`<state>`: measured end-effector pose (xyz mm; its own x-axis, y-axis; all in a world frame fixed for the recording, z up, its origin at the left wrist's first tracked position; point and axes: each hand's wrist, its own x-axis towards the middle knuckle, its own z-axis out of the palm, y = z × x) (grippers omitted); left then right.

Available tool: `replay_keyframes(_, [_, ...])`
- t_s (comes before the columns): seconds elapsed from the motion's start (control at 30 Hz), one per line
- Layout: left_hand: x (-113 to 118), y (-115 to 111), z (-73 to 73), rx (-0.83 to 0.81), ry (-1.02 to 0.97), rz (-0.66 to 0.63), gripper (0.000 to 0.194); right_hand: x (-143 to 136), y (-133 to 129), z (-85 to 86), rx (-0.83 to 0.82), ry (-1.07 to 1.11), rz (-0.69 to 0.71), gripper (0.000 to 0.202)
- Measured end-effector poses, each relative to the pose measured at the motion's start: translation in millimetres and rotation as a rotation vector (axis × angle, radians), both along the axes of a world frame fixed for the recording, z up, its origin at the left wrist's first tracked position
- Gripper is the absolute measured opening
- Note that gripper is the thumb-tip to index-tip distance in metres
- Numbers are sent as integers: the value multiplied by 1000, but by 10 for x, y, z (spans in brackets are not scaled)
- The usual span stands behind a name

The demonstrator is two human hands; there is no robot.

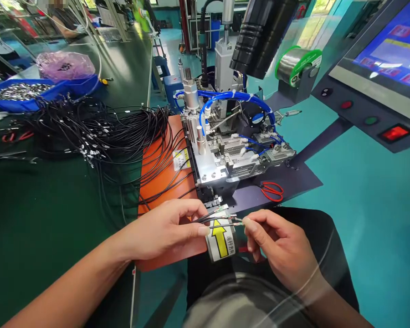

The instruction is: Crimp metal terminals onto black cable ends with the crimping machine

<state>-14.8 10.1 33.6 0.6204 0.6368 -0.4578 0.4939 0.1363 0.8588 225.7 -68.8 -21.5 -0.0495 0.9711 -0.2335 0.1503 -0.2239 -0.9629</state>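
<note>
From where I stand, the person's left hand (171,224) has a few black cables (225,225) nipped between thumb and forefinger, their ends poking out past the thumb towards the right hand (282,243). There the right thumb and forefinger pinch one cable by its tip, the other fingers curled beneath. So the cables bridge the gap between both sets of fingertips, just over a yellow-arrow label (221,246) at the near side of the machine (212,159). Beyond the left hand, more cables trail over an orange mat (164,182); red scissors (272,192) lie past the right.
</note>
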Motion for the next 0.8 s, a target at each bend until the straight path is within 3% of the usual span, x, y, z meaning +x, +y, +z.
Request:
replay_keyframes(0.17, [15, -7, -72, -57, 6, 19, 28, -24, 6, -19, -31, -91, -35, 37])
replay_keyframes(0.5, [47, 8, -144, -60, -20, 15, 29, -62, 23, -23, -153, -13, -69, 47])
replay_keyframes(0.8, [93, -3, -164, -94, -30, 49, 35, -27, 25, 9, -120, 8, 15, 34])
